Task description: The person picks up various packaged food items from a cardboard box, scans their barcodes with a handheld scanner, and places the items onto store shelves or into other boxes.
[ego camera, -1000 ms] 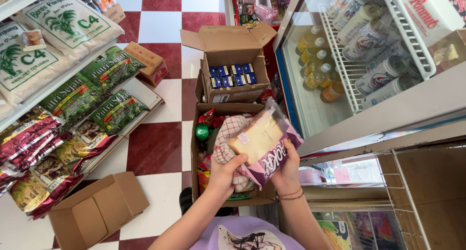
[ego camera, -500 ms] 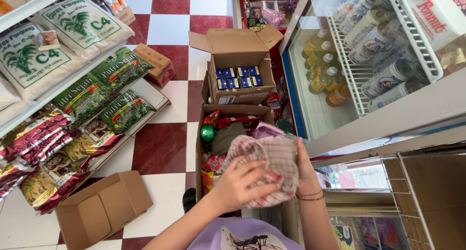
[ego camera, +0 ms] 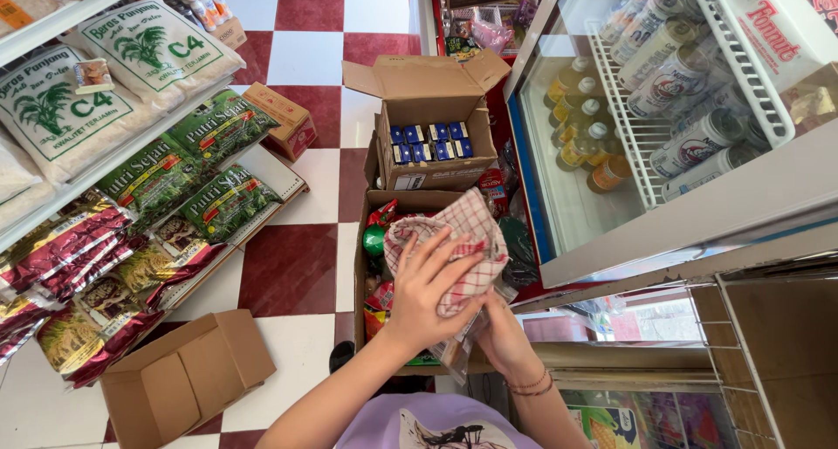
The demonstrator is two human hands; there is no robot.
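The left hand [ego camera: 428,296] lies spread over a red-checked cloth [ego camera: 463,248], pressing it down onto a packet that is now almost wholly covered; 1 second ago the packet's pale face still showed above the cloth. The right hand [ego camera: 502,331] grips the wrapped packet from beneath, fingers closed around its clear lower edge [ego camera: 456,355]. So wiping seems to have moved on to the packet's front. Below sits an open cardboard box [ego camera: 360,266] of snacks on the checkered floor [ego camera: 292,266], beside the open drinks fridge [ego camera: 628,126].
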